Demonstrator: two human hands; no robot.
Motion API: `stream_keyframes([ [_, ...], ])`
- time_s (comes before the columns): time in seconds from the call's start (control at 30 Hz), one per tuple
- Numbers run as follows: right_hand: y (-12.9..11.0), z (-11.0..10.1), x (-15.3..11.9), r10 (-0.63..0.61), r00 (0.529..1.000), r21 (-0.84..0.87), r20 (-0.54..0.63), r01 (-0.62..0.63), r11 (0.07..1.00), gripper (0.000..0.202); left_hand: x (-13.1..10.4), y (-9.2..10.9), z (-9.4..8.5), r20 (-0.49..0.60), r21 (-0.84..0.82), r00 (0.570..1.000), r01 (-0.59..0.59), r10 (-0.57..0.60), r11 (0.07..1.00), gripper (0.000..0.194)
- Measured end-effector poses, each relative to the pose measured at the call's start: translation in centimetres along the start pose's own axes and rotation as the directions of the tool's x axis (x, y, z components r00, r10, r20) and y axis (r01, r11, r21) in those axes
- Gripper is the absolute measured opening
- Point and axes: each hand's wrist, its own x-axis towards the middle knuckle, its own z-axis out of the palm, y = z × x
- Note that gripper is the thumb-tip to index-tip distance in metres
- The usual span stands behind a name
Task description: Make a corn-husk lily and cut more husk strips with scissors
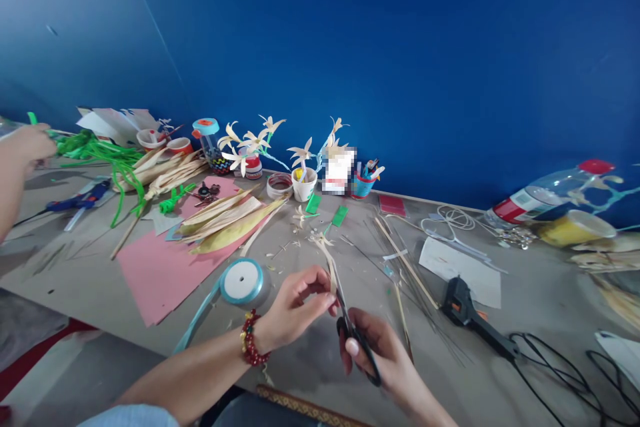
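Note:
In the middle of the grey table, my left hand, with a red beaded bracelet at its wrist, pinches the lower end of a pale dried-husk strip. My right hand is closed round the black handles of a pair of scissors. The scissor blades point up and away, right beside the strip and my left fingertips. Whether the blades touch the strip is hard to tell. Left of my left hand lies a spool of light blue ribbon.
Pink paper with dried husks lies left. Behind stand a white cup with husk flowers and a pen cup. A black glue gun and a fallen bottle are right. Another person's hand reaches in far left.

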Motion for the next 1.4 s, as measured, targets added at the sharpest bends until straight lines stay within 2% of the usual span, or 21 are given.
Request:
stream_keyframes([
  [0.47, 0.01, 0.67, -0.04, 0.008, 0.999, 0.007, -0.049, -0.007, 1.0, 0.058, 0.05, 0.02, 0.07, -0.005, -0.01, 1.0, -0.015, 0.015, 1.0, 0.014],
  [1.07, 0.9, 0.61, -0.33, -0.006, 0.999, -0.025, -0.053, 0.005, 1.0, 0.058, 0.09, -0.26, -0.04, 0.018, 0.009, 1.0, -0.026, 0.026, 1.0, 0.016],
  [1.4, 0.6, 0.04, -0.77, 0.012, 0.997, -0.06, -0.071, -0.016, 0.998, 0.059, 0.1, -0.04, 0.12, 0.046, -0.088, 0.999, 0.009, -0.005, 0.996, 0.02],
])
